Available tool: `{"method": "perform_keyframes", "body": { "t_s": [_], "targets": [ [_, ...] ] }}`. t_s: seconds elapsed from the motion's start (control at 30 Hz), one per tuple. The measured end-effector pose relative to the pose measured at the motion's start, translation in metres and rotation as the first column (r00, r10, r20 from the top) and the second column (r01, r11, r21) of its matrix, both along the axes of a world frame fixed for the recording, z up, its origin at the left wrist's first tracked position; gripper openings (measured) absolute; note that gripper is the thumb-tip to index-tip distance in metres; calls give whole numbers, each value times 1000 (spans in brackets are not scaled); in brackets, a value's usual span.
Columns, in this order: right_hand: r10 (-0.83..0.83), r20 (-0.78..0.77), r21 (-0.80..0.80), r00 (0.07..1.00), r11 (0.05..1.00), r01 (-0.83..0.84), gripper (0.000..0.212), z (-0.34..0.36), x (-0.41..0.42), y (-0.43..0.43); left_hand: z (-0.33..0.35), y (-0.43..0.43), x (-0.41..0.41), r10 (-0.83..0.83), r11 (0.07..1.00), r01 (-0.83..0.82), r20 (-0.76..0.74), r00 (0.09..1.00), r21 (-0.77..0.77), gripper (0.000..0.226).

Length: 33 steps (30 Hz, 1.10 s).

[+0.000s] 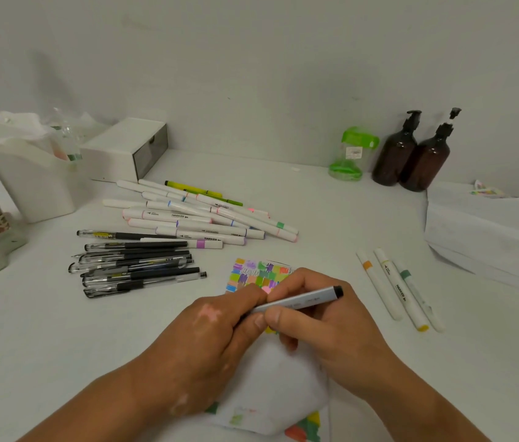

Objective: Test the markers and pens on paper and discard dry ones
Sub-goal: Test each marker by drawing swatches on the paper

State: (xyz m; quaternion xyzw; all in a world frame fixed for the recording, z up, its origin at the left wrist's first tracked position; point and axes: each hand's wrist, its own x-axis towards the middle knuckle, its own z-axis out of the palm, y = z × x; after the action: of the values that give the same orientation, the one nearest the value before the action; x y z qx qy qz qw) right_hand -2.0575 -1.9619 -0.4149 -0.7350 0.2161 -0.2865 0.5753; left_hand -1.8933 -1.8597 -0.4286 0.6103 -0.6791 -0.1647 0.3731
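The left hand (pixel 207 327) pinches one end of a grey marker (pixel 303 299) and the right hand (pixel 325 320) curls round its barrel, above the swatch-filled paper (pixel 253 272). Three markers (pixel 401 288) lie apart (sorted, probably). The marker pile (pixel 200 215) and gel pens (pixel 137 266) seemingly remain.

One head-worn camera looks forward and down, close over the white table (pixel 60 330); wall behind.

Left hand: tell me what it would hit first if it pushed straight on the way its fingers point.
The left hand points forward and right, so it would probably meet the right hand at once; both already hold the grey marker.
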Motion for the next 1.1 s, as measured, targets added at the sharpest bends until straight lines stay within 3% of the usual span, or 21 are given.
{"method": "perform_keyframes", "body": {
  "t_s": [0.23, 0.3, 0.4, 0.5, 0.73, 0.83, 1.1],
  "targets": [
    [14, 63, 15, 998, 1000, -15, 13, 2, -3, -2, 0, -1, 0, 52, 998, -51, 26, 998, -27, 31],
    [-86, 89, 52, 992, 995, 81, 10, 5, -5, -6, -3, 0, 4, 75, 996, -79, 70, 995, 50, 46],
    [-290, 134, 252, 948, 935, 250, 6, 8, -14, -21, -9, 0, 10, 53, 954, -132, 284, 958, 269, 82],
    [-338, 100, 315, 936, 903, 292, 15, 8, -20, -28, -7, 0, 10, 3, 927, -162, 423, 906, 338, 92],
    [-223, -151, 93, 963, 967, 238, 5, -3, -8, -14, -4, 4, 5, 140, 908, -304, 475, 869, 288, 100],
    [-211, -278, -6, 937, 976, 218, 16, -8, -5, -10, -8, 2, 4, 170, 902, -334, 488, 856, 272, 102],
    [-275, -368, -128, 888, 961, 245, 15, -14, 0, -10, -15, -1, 7, 194, 900, -342, 455, 869, 271, 102]
  ]
}}
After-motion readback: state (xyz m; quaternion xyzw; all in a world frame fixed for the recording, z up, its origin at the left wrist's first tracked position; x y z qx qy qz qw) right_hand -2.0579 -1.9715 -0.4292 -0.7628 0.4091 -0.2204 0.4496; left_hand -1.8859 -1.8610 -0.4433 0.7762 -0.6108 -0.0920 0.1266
